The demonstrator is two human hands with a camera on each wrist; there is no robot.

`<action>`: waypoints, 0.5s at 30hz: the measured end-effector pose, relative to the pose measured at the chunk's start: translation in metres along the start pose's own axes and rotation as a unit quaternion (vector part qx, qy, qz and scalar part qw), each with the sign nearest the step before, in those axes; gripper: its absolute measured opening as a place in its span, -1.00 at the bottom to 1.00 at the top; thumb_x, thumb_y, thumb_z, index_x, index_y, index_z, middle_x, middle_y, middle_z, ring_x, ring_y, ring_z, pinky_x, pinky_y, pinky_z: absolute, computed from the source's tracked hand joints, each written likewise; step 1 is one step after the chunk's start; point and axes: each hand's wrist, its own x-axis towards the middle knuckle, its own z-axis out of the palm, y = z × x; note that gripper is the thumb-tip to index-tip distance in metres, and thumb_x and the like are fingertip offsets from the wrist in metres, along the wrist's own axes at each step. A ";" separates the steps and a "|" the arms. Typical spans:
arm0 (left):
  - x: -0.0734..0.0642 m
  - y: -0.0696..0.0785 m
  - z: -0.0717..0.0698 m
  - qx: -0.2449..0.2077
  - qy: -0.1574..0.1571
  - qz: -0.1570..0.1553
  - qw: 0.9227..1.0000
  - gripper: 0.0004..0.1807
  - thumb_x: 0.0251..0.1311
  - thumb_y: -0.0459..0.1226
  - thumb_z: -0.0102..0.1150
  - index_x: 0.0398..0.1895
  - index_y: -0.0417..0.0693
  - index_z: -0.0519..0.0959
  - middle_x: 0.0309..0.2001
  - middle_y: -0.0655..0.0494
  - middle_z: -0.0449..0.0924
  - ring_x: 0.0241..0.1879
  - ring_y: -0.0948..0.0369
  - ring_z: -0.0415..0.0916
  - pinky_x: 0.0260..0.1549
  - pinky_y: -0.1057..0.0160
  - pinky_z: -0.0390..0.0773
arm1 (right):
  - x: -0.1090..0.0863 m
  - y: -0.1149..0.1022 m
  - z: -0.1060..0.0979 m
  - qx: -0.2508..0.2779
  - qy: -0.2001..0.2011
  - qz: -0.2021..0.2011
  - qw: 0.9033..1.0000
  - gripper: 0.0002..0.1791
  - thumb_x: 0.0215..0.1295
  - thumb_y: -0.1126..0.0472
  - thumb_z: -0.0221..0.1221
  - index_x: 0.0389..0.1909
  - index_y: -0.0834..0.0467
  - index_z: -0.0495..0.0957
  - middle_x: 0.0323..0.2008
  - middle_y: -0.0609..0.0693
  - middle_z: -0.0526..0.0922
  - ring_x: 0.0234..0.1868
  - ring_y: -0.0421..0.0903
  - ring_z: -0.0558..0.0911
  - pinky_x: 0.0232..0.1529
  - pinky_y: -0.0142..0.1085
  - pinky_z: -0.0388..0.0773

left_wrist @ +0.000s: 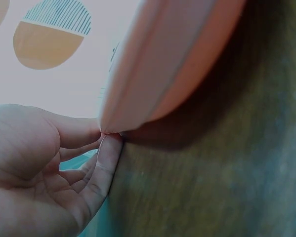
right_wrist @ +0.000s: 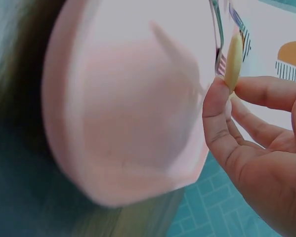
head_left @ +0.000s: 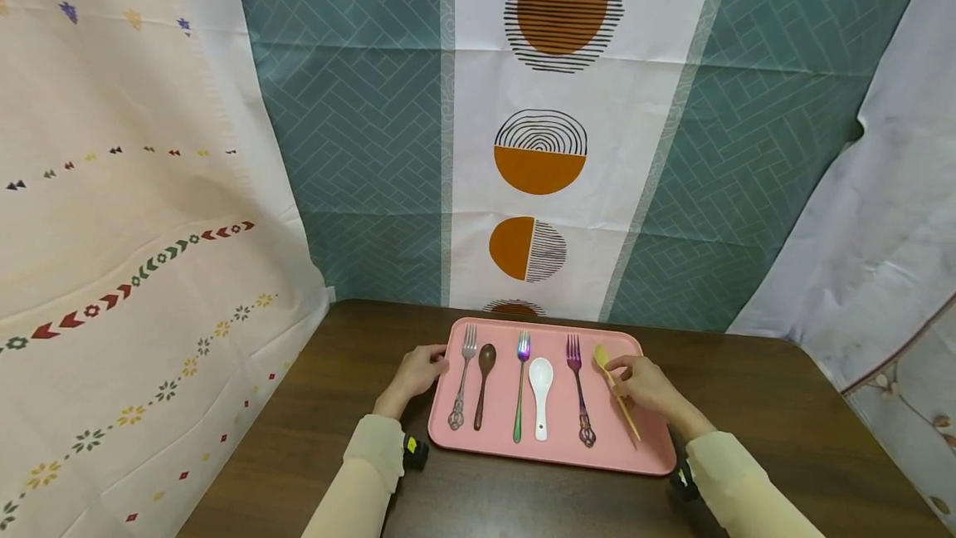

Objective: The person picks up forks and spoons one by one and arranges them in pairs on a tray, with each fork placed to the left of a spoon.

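Note:
A pink tray (head_left: 560,459) bears a row of cutlery. My left hand (head_left: 421,372) pinches the tray's left rim; the left wrist view shows the thumb and a finger of this hand (left_wrist: 49,168) meeting at the rim (left_wrist: 138,89). With its thumb and fingertips, my right hand (head_left: 648,387) pinches a yellowish wooden spoon (head_left: 602,355) over the tray's right part. In the right wrist view, the handle of this spoon (right_wrist: 233,61) sticks out from the fingers of the hand (right_wrist: 266,153), and a shadow falls on the tray (right_wrist: 118,118).
Left of the wooden spoon lie a purple fork (head_left: 578,380), a white spoon (head_left: 541,388), a rainbow-coloured fork (head_left: 522,372), a dark brown spoon (head_left: 485,372) and a silver fork (head_left: 464,372). The brown table (head_left: 299,413) ends at a patterned curtain (head_left: 358,148) behind.

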 end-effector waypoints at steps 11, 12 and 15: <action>0.002 -0.003 0.001 0.000 -0.006 0.009 1.000 -0.57 0.42 -0.39 0.16 0.32 -0.32 0.56 -0.25 0.04 0.60 -0.28 0.15 0.48 -0.22 0.14 0.51 | 0.000 -0.003 0.011 0.009 -0.004 -0.009 1.000 -0.55 0.13 0.50 0.23 0.09 0.53 0.55 -0.38 0.14 0.63 -0.51 -0.09 0.59 -0.45 -0.21 0.61; 0.002 -0.003 0.001 -0.001 -0.007 0.007 1.000 -0.57 0.42 -0.38 0.16 0.32 -0.32 0.56 -0.24 0.03 0.60 -0.28 0.15 0.48 -0.22 0.14 0.52 | 0.000 -0.004 0.012 0.005 -0.002 -0.012 1.000 -0.54 0.12 0.50 0.23 0.09 0.55 0.55 -0.39 0.15 0.63 -0.52 -0.09 0.59 -0.46 -0.23 0.60; 0.003 -0.004 0.001 -0.002 -0.006 0.007 1.000 -0.57 0.43 -0.38 0.16 0.32 -0.32 0.56 -0.24 0.03 0.60 -0.28 0.15 0.49 -0.23 0.15 0.53 | 0.002 -0.004 0.016 -0.007 0.006 -0.013 1.000 -0.54 0.07 0.51 0.23 0.06 0.54 0.57 -0.43 0.14 0.63 -0.55 -0.10 0.58 -0.52 -0.27 0.56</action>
